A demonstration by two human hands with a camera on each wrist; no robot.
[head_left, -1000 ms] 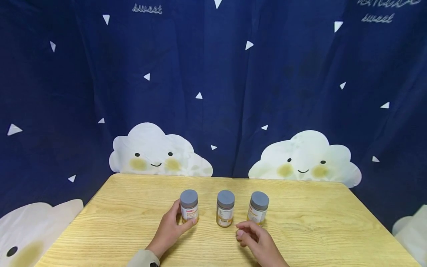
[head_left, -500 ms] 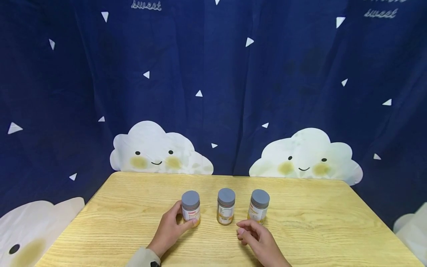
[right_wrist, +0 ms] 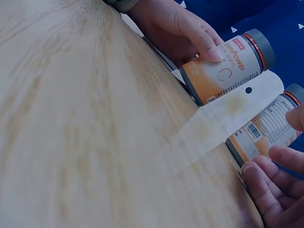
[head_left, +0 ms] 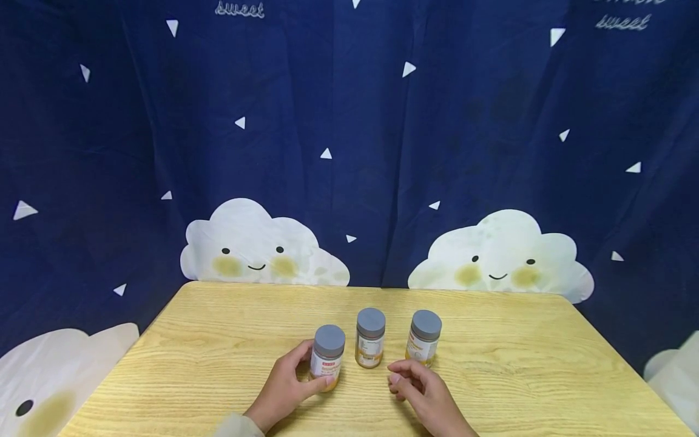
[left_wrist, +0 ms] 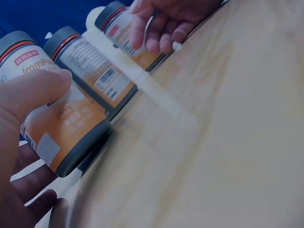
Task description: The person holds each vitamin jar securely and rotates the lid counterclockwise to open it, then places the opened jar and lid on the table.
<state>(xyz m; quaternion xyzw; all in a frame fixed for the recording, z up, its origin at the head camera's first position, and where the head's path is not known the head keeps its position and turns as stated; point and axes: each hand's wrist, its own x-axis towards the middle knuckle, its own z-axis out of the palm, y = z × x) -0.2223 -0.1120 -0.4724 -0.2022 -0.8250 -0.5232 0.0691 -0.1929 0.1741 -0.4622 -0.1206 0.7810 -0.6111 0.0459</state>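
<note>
So rn my left hand (head_left: pixel 286 388) has a proper grasp on a bottle, thumb (head_left: pixel 318 384) across the front label and fingers round the far side. The held bottle (head_left: pixel 323 366) is abt upright in the head view, gray lid (head_left: pixel 329 341) on, a bit nearer me than the other two. Can't tell if its base is touching the wood or just off it, tbh.

Next out is the middle bottle (head_left: pixel 370 349), standing just beside mine w/ a small gap, barcode side showing. Then my right hand (head_left: pixel 428 397), fingers loosely bent w/ nothing in them, right in front of the third bottle (head_left: pixel 422 345). Can't tell from here if it's touching that one, but def not gripping it. All of this is on a light wood table (head_left: pixel 218 346), w/ a navy curtain (head_left: pixel 349 91) behind it, smiley clouds (head_left: pixel 253 267) & all.

IMO the step in hand is positioning the held bottle, w/ the other two waiting in their spots. Next move prob calls for a steady, level left hand and enough clearance not to clip the middle one, then setting it flat b4 letting go. Right hand looks free to help if needed, fwiw.
</note>
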